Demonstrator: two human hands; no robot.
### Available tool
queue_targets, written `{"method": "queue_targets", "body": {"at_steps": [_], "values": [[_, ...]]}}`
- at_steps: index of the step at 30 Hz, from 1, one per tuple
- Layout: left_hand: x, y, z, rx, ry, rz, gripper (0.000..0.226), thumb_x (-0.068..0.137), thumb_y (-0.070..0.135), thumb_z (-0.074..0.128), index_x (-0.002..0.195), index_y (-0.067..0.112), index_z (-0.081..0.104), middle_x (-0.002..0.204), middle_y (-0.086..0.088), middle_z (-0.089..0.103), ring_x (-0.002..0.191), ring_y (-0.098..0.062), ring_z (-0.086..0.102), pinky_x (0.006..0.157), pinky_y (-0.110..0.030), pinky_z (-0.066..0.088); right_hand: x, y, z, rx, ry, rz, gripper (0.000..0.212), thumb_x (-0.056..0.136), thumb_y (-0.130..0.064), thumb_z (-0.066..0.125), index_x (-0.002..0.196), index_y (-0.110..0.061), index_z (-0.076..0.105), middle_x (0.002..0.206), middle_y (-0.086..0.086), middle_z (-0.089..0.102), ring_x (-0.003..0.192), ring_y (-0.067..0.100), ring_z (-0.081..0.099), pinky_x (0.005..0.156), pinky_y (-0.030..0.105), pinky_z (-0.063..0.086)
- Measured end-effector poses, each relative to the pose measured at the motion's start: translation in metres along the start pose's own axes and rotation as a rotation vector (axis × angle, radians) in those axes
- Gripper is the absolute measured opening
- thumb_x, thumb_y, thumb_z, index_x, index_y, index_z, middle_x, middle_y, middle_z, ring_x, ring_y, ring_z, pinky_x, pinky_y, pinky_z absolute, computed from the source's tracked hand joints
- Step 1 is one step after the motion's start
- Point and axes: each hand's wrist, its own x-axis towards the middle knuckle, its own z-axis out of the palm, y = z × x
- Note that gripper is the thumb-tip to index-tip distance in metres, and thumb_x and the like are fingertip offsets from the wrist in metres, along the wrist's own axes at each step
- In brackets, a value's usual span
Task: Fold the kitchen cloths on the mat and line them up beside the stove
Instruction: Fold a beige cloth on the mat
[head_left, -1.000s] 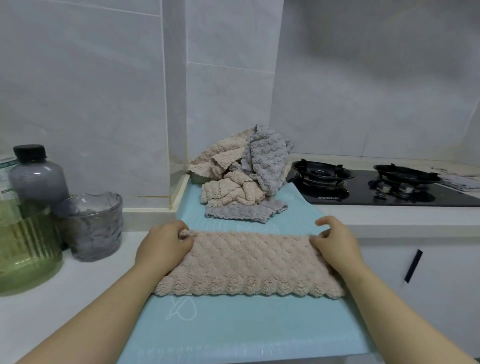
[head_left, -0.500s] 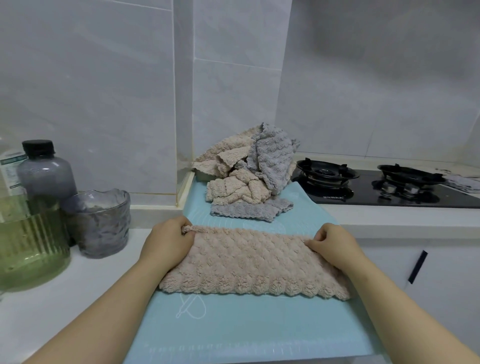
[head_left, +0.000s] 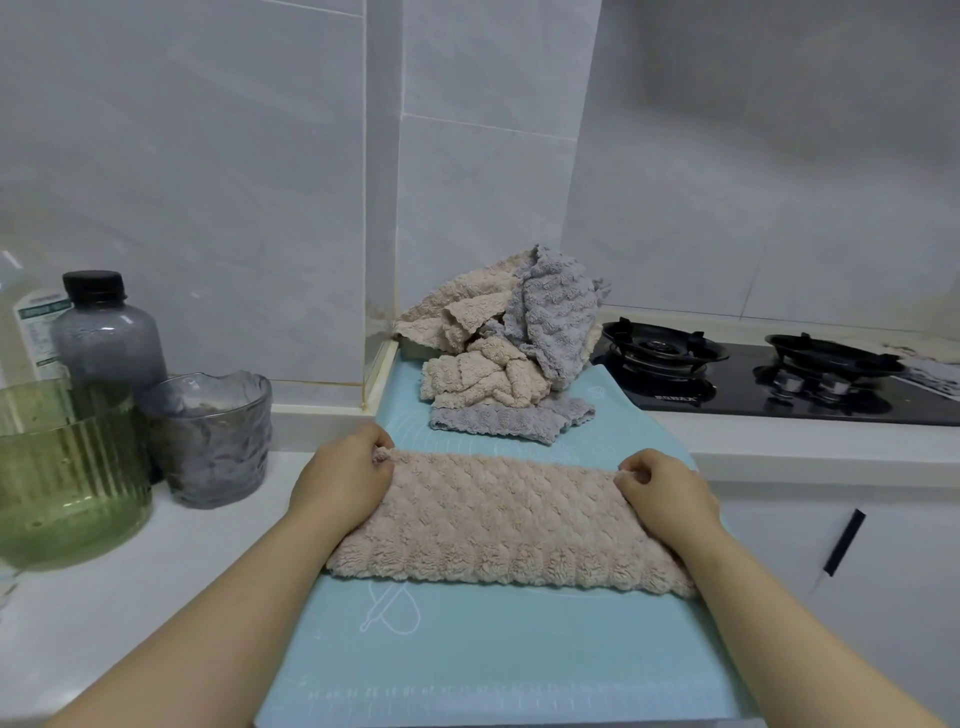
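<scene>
- Beige cloth (head_left: 493, 519) lies flat in the middle of the blue mat (head_left: 493, 654), as a long band. Its long axis runs from left to right, across the mat, and its scalloped edge points to the near side, toward me.
- My left hand (head_left: 343, 483) is at the far left corner of the band and my right hand (head_left: 667, 493) is at the far right corner. On both hands the fingers are curled narrow and pinch a little of the cloth edge.
- So the cloth lies between my two hands, with one short end under each. Neither hand is nearer to it than the other.
- I judge that the band is already doubled once along its length, though I cannot count the layers from here. The next fold should go along the long axis: one short end lifted and carried over to the other end.
- The stove (head_left: 727, 387) is on the far right, just beside the mat, so my right hand is the nearer one for placing the cloth afterwards.
- The pile (head_left: 498, 343) of unfolded beige and grey cloths sits at the far end of the mat, against the wall corner. A grey cloth (head_left: 509, 418) lies flat just in front of it, apart from my band.
- On the desk (head_left: 130, 597) at the left stand a green jar (head_left: 62, 467), a grey cup (head_left: 208, 441) and a bottle (head_left: 104, 332), well apart from the cloth.
</scene>
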Motion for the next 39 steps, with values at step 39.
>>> {"method": "queue_targets", "body": {"at_steps": [39], "values": [[0.001, 0.048, -0.011, 0.565, 0.197, 0.295, 0.061, 0.091, 0.030, 0.048, 0.145, 0.031, 0.019, 0.151, -0.003, 0.025, 0.128, -0.028, 0.038, 0.094, -0.038, 0.038, -0.001, -0.025, -0.018, 0.136, -0.125, 0.013, 0.062, 0.093, -0.040, 0.046, 0.145, -0.021, 0.017, 0.119, 0.008, 0.060, 0.104, 0.029, 0.057, 0.083, 0.036, 0.045]]}}
